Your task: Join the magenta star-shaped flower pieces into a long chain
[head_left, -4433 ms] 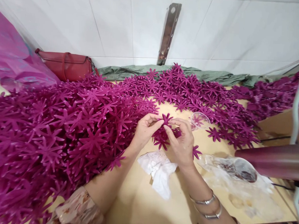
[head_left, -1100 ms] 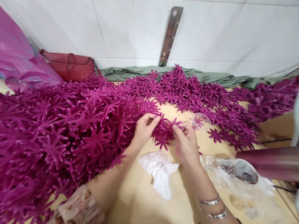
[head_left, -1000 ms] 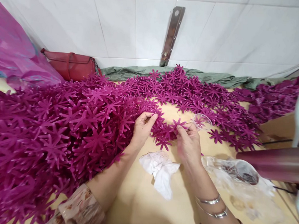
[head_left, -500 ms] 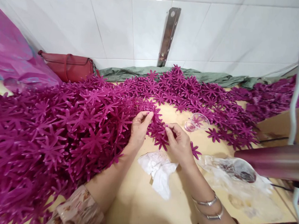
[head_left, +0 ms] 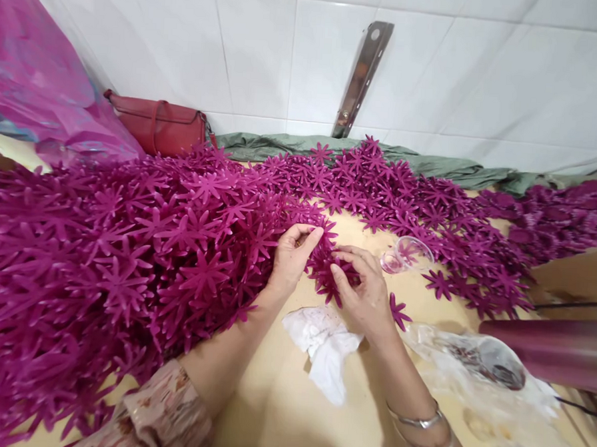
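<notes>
A huge heap of magenta plastic flowers (head_left: 127,241) covers the left and back of the wooden table (head_left: 279,409). My left hand (head_left: 291,260) rests at the heap's edge, fingers curled with thumb and forefinger pinched; what it holds is hidden. My right hand (head_left: 362,290) sits just right of it, fingers bent and pinching at a small cluster of flowers (head_left: 328,272) lying between both hands. One loose flower (head_left: 398,312) lies beside my right wrist.
A crumpled white cloth (head_left: 325,341) lies below my hands. A small clear cup (head_left: 407,254) lies on its side to the right. A clear plastic bag (head_left: 481,366), a dark red tube (head_left: 547,350), a cardboard box (head_left: 570,278), a red purse (head_left: 158,126) and a pink bag (head_left: 35,89) ring the area.
My right hand carried a flower out to the right near the cup, then came back empty-looking to the cluster between my hands. My left hand stayed put. The camera shifted slightly left.
</notes>
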{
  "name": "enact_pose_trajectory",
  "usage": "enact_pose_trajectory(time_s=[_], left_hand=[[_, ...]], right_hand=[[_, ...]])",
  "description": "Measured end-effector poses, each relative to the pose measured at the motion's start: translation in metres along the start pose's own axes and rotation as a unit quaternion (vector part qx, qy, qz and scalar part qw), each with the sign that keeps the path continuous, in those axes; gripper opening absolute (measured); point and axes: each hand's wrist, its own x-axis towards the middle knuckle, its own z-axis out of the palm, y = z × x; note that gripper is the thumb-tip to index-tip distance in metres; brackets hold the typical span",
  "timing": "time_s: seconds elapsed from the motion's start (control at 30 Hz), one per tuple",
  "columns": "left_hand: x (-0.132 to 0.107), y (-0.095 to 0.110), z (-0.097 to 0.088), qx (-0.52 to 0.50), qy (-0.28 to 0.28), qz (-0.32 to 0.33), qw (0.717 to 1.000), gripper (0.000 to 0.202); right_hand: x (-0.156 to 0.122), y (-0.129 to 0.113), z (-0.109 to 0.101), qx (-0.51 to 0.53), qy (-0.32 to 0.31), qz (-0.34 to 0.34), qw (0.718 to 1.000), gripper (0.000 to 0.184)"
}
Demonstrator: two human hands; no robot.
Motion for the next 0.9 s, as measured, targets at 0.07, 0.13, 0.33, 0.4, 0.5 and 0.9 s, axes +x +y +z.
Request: enact_pose_trajectory(time_s=[0.07,0.13,0.33,0.4,0.5,0.9], left_hand=[[-0.001,0.001,0.001,-0.001,-0.007,0.002,1.000,0.035],[-0.002,0.001,0.001,0.005,-0.021,0.003,1.000,0.037],[-0.011,0.002,0.004,0.057,-0.116,0.018,0.991,0.032],[-0.014,0.002,0.004,0.079,-0.135,0.025,0.987,0.028],[-0.016,0.002,0.004,0.098,-0.138,0.036,0.985,0.024],[-0.010,-0.004,0.001,0.092,-0.100,0.040,0.990,0.022]], right_hand=[[0.001,-0.003,0.000,0.003,0.039,-0.004,0.999,0.015],[0.001,-0.005,-0.001,-0.001,0.081,-0.014,0.997,0.014],[0.001,-0.007,0.000,-0.094,0.119,-0.044,0.987,0.026],[0.001,-0.006,0.001,-0.100,0.116,-0.045,0.987,0.018],[0.001,-0.005,0.000,-0.083,0.118,-0.056,0.988,0.008],[0.000,-0.007,0.004,0.165,0.153,0.151,0.962,0.011]])
